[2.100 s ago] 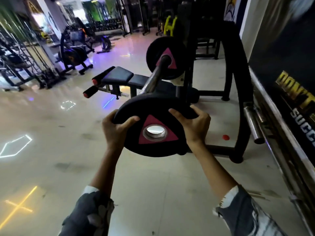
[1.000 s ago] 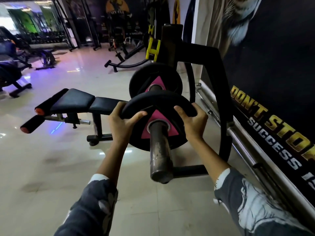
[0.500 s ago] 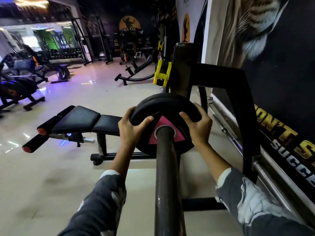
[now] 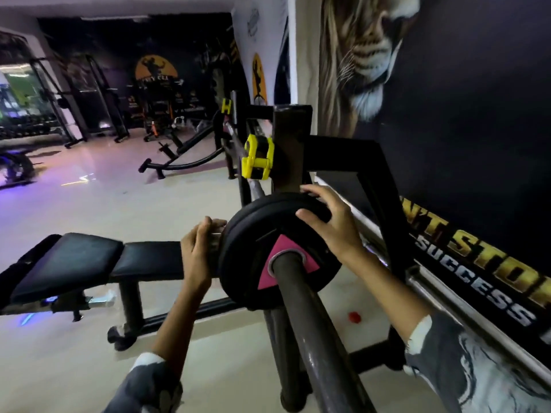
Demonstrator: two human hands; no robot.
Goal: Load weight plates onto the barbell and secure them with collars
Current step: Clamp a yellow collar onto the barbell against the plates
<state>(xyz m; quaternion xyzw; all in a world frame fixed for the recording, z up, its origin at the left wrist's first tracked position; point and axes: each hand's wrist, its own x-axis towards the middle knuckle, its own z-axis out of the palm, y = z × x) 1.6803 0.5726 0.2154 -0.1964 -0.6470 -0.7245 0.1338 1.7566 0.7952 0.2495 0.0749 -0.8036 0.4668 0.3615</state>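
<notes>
The black weight plate (image 4: 262,234) with the pink triangle was found seated on the barbell (image 4: 301,317), the bar passing through its centre hole and running toward the lower edge of the view, where it was cut off. Whether a second plate sat directly behind the first could not be made out; only a doubled rim edge was seen at the top. The far length of the bar was hidden behind the plate and the black rack post (image 4: 290,144).

The right hand (image 4: 334,228) was laid over the plate's upper right rim, fingers spread wide across its face and edge. The left hand (image 4: 196,251) was placed at the plate's left edge with fingers curled; its fingertips were blurred, and it could not be told whether the rim was gripped or merely touched.

A yellow collar (image 4: 257,158) was noted beside the rack post, above the plate and apart from it; how it was mounted could not be determined. A black padded bench (image 4: 89,260) lay to the left of the plate.

Compared with half a second before, the plate was seen farther along the bar, the left hand had shifted from the upper rim to the side edge, and the right hand's fingers had opened.
</notes>
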